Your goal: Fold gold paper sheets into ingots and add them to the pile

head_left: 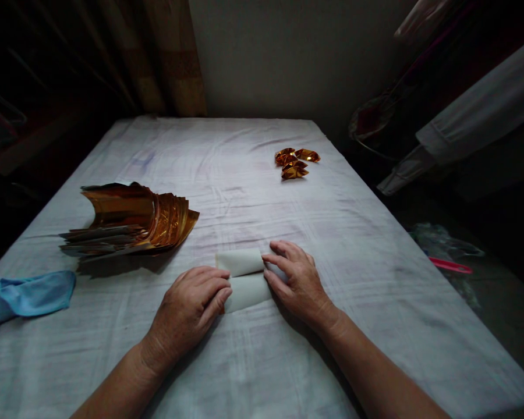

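In front of me on the table lies a sheet of foil paper [248,292], pale side up, its far part folded over toward the middle. My left hand [194,302] is closed at the paper's left edge, thumb and fingers close together on it. At the right edge, my right hand [294,279] pinches the paper between curved fingers and thumb. A stack of gold foil sheets [126,224], curled upward, rests to the left beyond my left hand. Several folded gold foil pieces [294,164] sit in a small group toward the far right.
A white cloth [227,174] covers the table. At its left edge lies a blue cloth [30,297]. Hanging garments [480,105] are to the right, with a pink-handled item [452,266] and clear plastic below. A curtain [174,58] hangs behind the far left.
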Motion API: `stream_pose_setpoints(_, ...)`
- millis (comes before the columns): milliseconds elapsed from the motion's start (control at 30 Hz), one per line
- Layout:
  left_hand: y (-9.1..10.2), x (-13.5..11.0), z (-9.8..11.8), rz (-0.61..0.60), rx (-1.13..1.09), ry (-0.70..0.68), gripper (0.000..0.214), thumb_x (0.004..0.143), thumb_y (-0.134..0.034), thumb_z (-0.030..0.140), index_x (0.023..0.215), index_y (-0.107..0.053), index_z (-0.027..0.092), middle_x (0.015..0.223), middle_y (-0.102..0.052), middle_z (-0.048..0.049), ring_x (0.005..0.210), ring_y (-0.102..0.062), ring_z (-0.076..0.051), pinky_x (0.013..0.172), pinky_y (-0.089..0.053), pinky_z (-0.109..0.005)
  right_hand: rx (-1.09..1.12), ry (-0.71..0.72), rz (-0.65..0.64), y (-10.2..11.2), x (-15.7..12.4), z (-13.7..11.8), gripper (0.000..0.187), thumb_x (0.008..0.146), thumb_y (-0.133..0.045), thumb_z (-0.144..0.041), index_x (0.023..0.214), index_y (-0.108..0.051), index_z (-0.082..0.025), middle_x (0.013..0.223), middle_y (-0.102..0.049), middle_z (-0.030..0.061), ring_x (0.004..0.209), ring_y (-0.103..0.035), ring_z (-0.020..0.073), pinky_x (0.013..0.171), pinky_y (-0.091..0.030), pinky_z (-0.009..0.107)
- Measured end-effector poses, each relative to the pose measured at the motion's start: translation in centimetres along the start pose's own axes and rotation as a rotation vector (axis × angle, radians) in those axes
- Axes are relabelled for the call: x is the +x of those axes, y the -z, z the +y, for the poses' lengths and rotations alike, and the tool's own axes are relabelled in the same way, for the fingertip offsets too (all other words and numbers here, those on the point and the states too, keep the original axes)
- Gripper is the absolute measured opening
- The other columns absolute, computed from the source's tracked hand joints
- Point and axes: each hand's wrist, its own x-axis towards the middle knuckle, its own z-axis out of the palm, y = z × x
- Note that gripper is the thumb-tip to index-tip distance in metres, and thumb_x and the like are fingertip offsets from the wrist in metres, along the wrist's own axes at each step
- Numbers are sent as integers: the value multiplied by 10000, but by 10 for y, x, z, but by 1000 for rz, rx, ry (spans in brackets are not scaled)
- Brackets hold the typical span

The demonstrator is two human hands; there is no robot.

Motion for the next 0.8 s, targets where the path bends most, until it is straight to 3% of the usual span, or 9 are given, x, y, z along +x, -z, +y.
stream_pose_setpoints(800,0,1,1,-16,13,0,230,991,-491,279,930,-701,211,1009,-751,-51,956,-686,-212,865,-534,-372,69,-42,5,-1,3,1,187,833,-679,-257,1010,-737,-239,1247,-689,92,1223,-580,301,1010,-428,497)
